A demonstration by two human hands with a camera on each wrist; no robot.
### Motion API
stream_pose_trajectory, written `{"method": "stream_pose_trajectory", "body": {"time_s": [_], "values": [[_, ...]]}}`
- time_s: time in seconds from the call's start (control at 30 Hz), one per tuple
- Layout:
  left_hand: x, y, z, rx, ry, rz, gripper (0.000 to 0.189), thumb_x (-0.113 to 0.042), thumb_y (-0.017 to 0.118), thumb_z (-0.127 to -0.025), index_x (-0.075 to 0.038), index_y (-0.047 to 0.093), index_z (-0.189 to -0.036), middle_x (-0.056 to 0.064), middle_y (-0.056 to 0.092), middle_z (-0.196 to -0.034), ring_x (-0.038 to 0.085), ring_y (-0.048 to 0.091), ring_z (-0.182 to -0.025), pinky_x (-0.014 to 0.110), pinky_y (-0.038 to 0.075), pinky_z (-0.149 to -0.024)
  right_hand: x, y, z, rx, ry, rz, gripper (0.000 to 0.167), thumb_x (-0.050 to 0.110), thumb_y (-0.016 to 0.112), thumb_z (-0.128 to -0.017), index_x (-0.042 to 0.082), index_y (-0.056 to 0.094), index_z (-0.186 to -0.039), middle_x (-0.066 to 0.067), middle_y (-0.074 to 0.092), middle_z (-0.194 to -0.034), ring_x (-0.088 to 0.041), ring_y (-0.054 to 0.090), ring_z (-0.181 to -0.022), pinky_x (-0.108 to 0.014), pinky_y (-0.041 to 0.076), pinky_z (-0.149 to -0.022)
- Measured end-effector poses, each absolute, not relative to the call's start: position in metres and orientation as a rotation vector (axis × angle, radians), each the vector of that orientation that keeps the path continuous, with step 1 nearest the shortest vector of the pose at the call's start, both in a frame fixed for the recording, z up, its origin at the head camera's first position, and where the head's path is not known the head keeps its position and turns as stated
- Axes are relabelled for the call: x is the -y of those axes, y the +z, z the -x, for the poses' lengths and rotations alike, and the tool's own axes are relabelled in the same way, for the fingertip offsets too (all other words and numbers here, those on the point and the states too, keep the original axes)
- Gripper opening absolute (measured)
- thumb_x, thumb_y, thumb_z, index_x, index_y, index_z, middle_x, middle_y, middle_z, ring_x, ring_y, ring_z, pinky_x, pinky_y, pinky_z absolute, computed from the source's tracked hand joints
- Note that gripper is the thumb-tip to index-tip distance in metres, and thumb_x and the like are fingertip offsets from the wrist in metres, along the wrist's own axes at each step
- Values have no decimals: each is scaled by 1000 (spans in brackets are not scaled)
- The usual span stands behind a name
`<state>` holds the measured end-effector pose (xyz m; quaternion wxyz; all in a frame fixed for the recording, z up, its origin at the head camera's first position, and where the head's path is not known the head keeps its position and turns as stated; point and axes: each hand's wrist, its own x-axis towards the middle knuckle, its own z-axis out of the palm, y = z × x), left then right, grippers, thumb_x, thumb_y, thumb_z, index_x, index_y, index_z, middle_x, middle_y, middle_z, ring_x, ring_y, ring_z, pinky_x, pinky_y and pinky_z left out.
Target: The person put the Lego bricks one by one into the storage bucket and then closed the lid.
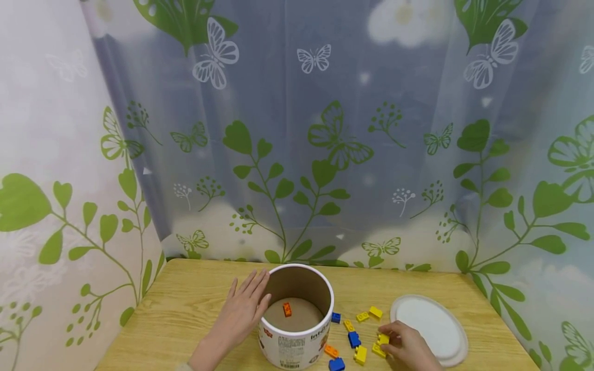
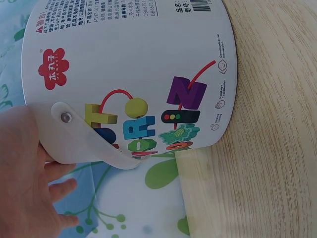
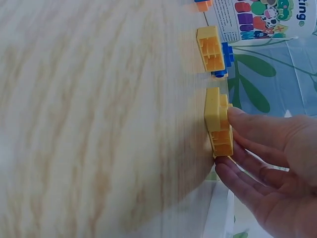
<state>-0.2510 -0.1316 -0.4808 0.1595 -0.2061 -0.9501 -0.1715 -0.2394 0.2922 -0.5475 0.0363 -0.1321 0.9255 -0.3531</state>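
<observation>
My left hand (image 1: pixel 238 312) rests against the left rim of a white round bucket (image 1: pixel 269 348), its fingers straight. The left wrist view shows that hand (image 2: pixel 25 188) at the bucket's printed side (image 2: pixel 133 64), by its white handle (image 2: pixel 81 131). Inside the bucket lies one orange brick (image 1: pixel 287 309). On the right, my right hand (image 1: pixel 410 348) pinches a yellow toy brick (image 1: pixel 382 338) low over the table. A second yellow brick (image 1: pixel 379 351) touches it; whether they are joined I cannot tell. In the right wrist view, thumb and fingers hold this yellow brick (image 3: pixel 213 109).
Several loose bricks lie between the bucket and my right hand, among them a blue brick (image 1: pixel 354 339), an orange brick (image 1: pixel 331 351) and a yellow brick (image 1: pixel 360 354). A white lid (image 1: pixel 431 327) lies flat at the right. A patterned curtain (image 1: pixel 287 154) hangs behind the wooden table (image 1: pixel 204 278).
</observation>
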Motion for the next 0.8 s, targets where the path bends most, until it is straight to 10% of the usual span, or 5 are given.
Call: {"method": "stream_pose_trajectory", "body": {"time_s": [0.8], "values": [[132, -481, 251, 2716, -486, 596, 56, -39, 40, -110, -7, 42, -155, 9, 40, -160, 32, 35, -149, 65, 23, -118, -304, -549, 240, -2685, -1132, 573, 29, 1, 78, -84, 1, 73, -112, -7, 68, -107, -9, 65, -90, -29, 58, -77]]}}
